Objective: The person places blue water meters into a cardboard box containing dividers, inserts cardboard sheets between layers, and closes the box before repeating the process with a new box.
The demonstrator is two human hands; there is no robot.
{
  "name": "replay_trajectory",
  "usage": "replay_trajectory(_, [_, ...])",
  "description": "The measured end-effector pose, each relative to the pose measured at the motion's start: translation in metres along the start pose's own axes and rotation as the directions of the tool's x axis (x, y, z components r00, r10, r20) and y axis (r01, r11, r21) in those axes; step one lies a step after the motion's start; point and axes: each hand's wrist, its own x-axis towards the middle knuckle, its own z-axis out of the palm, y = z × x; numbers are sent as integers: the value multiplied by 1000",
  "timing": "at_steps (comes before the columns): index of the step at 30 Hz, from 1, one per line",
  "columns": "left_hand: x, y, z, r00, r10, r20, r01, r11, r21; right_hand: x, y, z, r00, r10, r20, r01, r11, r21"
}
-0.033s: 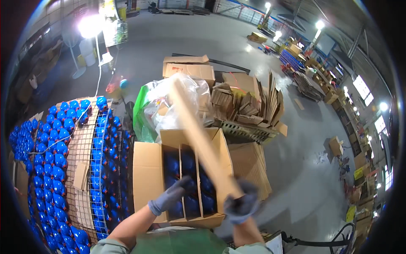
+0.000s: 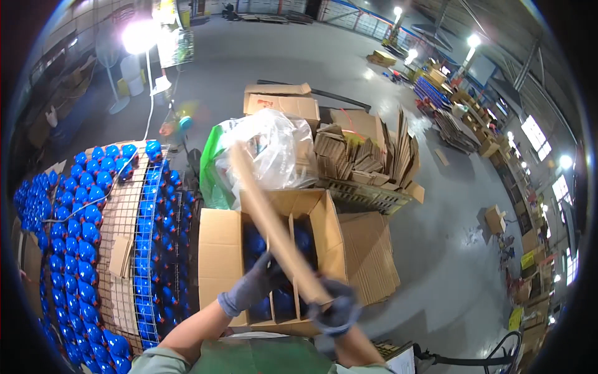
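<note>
An open cardboard box point(image 2: 219, 268) stands in front of me, with upright cardboard dividers and shiny blue rounded items point(image 2: 283, 303) in its compartments. My right hand point(image 2: 336, 306), in a grey glove, is closed around the near end of a long cardboard strip point(image 2: 274, 221). The strip slants up and away to the left over the box. My left hand point(image 2: 254, 287), gloved too, reaches over the box's left half by a divider. Its fingers look apart, and their tips are partly hidden near the strip.
On the left, many blue items point(image 2: 73, 249) stand around a wire-mesh rack point(image 2: 118, 212). Behind the box lie a clear plastic bag point(image 2: 274, 146) and a crate point(image 2: 367, 192) of cardboard pieces. Flat cardboard sheets point(image 2: 370, 255) are stacked at the box's right.
My right hand has shifted left with the cardboard strip, whose far end has swung left and nearer. The left hand has moved slightly forward among the dividers.
</note>
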Motion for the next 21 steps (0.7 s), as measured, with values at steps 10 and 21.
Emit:
replay_trajectory(10, [-36, -6, -25, 831, 437, 346, -359, -54, 932, -131, -59, 93, 435, 420, 796, -537, -589, 604])
replay_trajectory(21, [-62, -45, -130, 960, 133, 248, -182, -377, 908, -148, -14, 138, 51, 603, 796, -980, -122, 155])
